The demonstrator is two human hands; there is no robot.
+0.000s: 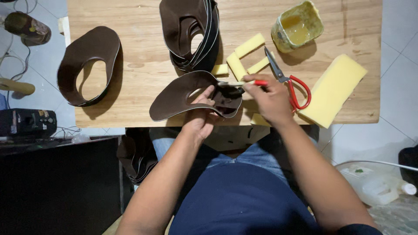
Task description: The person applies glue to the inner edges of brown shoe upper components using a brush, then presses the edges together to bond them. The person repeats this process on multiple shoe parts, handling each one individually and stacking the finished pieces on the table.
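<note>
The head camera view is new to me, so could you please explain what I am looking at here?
There is no machine here: a person wears a camera on the head, looking down at their own two bare hands over a wooden table. The left hand presses down a dark brown leather piece with an oval opening. The right hand holds a thin red-handled tool against that piece. On the table lie another leather piece, a stack of them, red-handled scissors, yellow foam blocks, a large foam slab and a yellow-stained pot.
</note>
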